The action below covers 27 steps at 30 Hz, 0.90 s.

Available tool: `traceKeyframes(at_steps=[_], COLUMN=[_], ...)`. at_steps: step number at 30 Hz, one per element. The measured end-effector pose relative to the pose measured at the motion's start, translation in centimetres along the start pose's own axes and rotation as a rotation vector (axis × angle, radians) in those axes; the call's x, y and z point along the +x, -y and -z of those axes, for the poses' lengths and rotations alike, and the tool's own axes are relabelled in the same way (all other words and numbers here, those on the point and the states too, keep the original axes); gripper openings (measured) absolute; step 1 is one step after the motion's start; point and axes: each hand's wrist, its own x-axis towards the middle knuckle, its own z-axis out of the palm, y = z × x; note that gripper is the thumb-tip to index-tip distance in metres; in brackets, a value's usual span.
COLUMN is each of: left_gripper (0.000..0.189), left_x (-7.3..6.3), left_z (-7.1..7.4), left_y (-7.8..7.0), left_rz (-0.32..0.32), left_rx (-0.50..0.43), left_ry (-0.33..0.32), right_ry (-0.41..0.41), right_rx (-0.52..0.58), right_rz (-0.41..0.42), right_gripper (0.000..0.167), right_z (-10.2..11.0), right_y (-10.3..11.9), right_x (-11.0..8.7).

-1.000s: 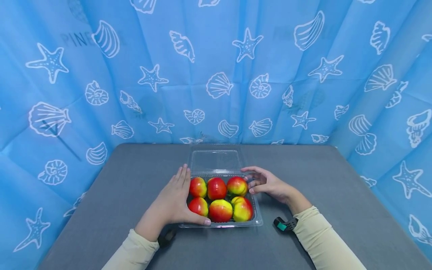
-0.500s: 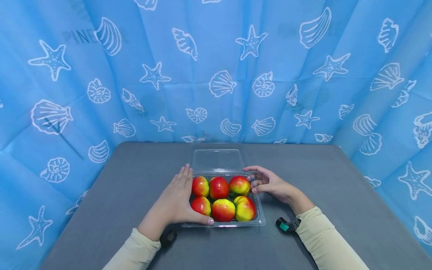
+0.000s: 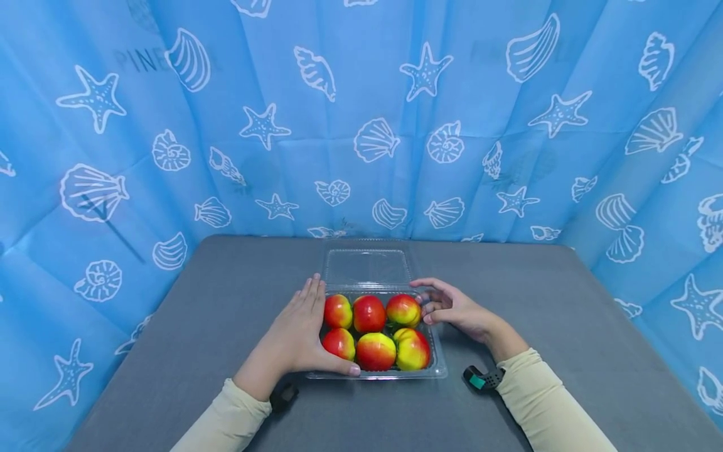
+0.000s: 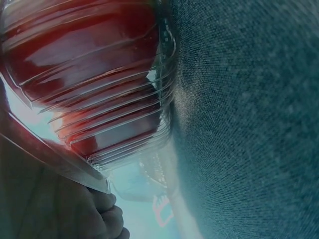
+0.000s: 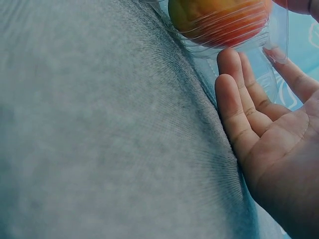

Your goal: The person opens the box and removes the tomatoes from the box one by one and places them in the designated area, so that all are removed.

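A clear plastic clamshell box (image 3: pixel 395 375) stands on the table with its lid (image 3: pixel 368 267) laid back. Several red-and-yellow fruits, apple-like or peach-like, fill it in two rows, among them a front-right fruit (image 3: pixel 413 349). My left hand (image 3: pixel 295 339) lies along the box's left side, fingers straight and thumb across the front rim. At the back right corner, my right hand (image 3: pixel 454 312) has its fingers loosely bent beside the box. The right wrist view shows fingertips (image 5: pixel 230 60) close to the ribbed wall; whether all of them touch it cannot be told.
A grey cloth covers the table (image 3: pixel 508 270). Behind it and at both sides hangs a blue curtain (image 3: pixel 316 157) printed with shells and starfish. Each wrist wears a dark strap, the right strap (image 3: pixel 482 378) bearing a green patch.
The head view has shifted slightly, so the scene sits a little further right. Both hands, the box and the fruits keep their places relative to one another.
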Motion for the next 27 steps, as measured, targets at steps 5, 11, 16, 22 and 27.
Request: traceKeyframes(at_steps=[5,11,16,22,27], left_gripper=[0.154,0.155,0.154,0.154,0.154], left_x=[0.07,0.12,0.08,-0.08,-0.07], left_z=[-0.08,-0.18,-0.17,0.08,0.15], left_y=[0.10,0.13,0.12,-0.01,-0.02], left_rz=[0.002,0.004,0.004,0.007,0.003], left_rx=[0.004,0.019,0.022,0.019,0.017], left_ry=[0.001,0.000,-0.003,0.011,0.003], right_ry=[0.003,-0.006,-0.006,0.008,-0.027], right_rx=[0.005,-0.003,-0.011,-0.073,-0.187], right_rz=[0.001,-0.009,-0.015,-0.017,-0.006], right_gripper=[0.069,0.069,0.069,0.067,0.067], right_z=[-0.04,-0.17,-0.14,0.26,0.68], right_y=[0.05,0.26,0.35,0.50,0.84], right_x=[-0.01,-0.05,-0.08,-0.16,-0.45])
